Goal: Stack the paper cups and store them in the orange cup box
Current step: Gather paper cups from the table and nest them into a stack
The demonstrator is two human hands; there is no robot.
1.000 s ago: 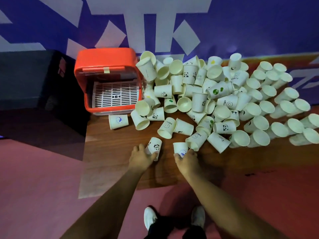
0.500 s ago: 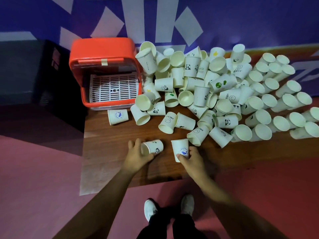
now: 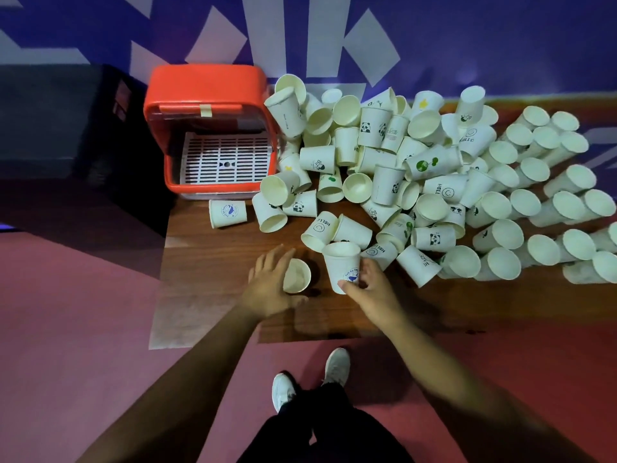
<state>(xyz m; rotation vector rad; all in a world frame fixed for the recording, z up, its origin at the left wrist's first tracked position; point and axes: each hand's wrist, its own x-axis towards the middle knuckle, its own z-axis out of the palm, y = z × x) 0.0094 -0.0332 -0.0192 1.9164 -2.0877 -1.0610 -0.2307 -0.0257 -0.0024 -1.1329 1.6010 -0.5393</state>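
- Left grip (image 3: pixel 267 289) holds a mouth-up cup (image 3: pixel 296 275) near the worktop's (image 3: pixel 213 269) front edge.
- Right grip (image 3: pixel 374 292) pinches the blue-print cup (image 3: pixel 342 264) upright, likely for nesting.
- Orange cup box (image 3: pixel 207 85) stands open, rear left corner.

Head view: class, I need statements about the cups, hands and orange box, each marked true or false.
1. No cup shows inside the orange box. True.
2. The right hand grips a blue-print cup, mouth up. True.
3. The left hand is empty. False: it holds a second cup whose mouth faces the camera.
4. The two held cups are nested. False: they are side by side, apart.
5. The pile lies left of the box. False: it lies to its right.
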